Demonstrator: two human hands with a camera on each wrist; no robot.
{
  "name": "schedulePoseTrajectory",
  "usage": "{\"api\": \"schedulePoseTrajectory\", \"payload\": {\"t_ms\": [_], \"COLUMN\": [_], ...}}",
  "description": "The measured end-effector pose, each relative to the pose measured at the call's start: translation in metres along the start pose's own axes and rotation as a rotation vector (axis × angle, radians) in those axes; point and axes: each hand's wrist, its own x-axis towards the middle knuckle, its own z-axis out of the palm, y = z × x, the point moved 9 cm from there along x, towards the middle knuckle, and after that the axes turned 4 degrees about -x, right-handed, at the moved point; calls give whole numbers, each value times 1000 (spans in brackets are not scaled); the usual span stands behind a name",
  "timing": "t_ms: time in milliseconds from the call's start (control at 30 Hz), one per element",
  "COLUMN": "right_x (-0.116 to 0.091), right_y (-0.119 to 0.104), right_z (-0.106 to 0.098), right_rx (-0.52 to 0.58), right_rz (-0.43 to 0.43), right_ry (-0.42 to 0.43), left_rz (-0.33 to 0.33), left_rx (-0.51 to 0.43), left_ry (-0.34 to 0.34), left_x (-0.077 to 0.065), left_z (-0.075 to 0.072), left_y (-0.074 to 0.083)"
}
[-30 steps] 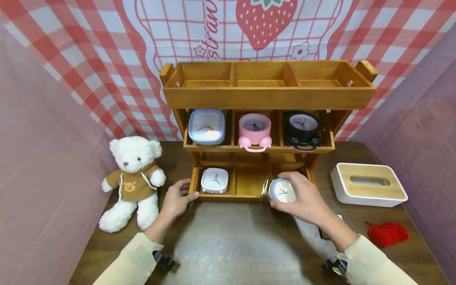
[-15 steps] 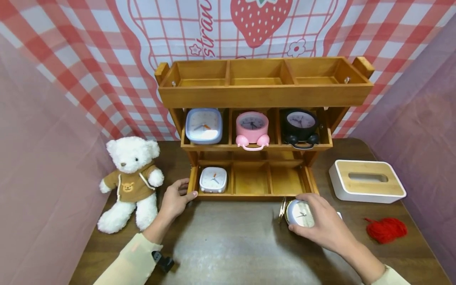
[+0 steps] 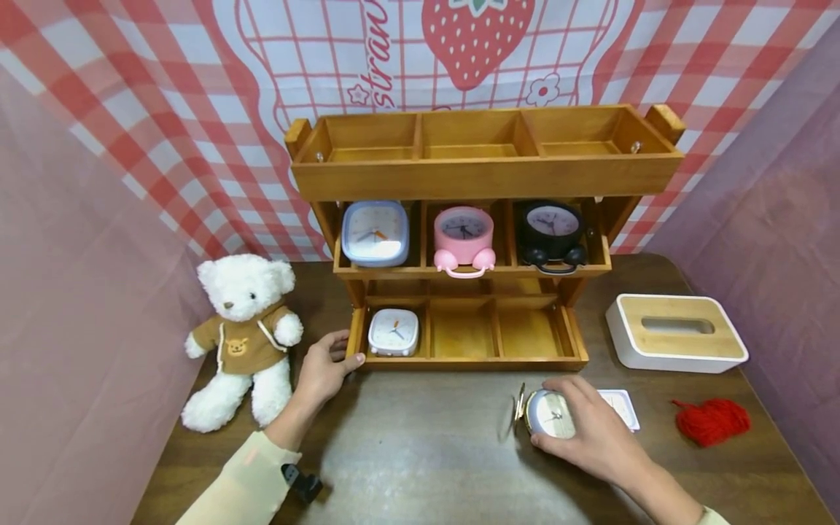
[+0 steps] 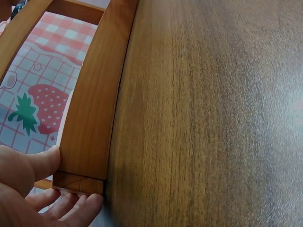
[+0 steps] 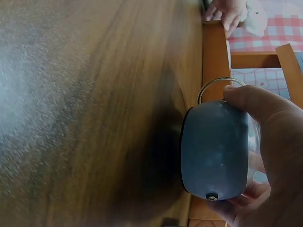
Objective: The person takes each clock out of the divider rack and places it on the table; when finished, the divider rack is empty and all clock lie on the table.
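My left hand (image 3: 323, 373) grips the left front corner of a three-tier wooden shelf (image 3: 485, 179). In the left wrist view its thumb lies inside the board and its fingers curl round the end. My right hand (image 3: 593, 432) holds a round blue-grey alarm clock (image 3: 550, 414) with a gold ring handle, face up in front of the shelf. The right wrist view shows the clock's smooth side (image 5: 215, 149), thumb and fingers round it. A small white square clock (image 3: 394, 332) sits in the lowest left compartment. Blue, pink (image 3: 464, 235) and black clocks (image 3: 553, 232) fill the middle tier.
Left of the shelf sits a white teddy bear (image 3: 246, 335) in a brown hoodie. On the right are a tissue box (image 3: 679, 332), red yarn (image 3: 712, 421) and a white-edged flat item (image 3: 620, 408), partly behind my right hand. A checked cloth (image 3: 151, 117) hangs behind.
My right hand has carried the alarm clock from over the lowest tier's right side toward me and slightly right. The flat item beside it shows more. My left hand stays on the shelf corner.
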Motion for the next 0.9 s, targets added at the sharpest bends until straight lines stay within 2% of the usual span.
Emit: {"api": "schedulePoseTrajectory", "payload": {"t_ms": [500,900], "right_x": [-5,-3], "right_y": [6,7], "right_z": [9,8], "right_rx": [3,-5], "right_rz": [32,29], "right_ry": [1,6], "left_rz": [4,2], "left_rx": [-1,-3], "left_ry": [8,12], "left_x": [0,-1], "left_z": [0,1], "left_y": [0,1]}}
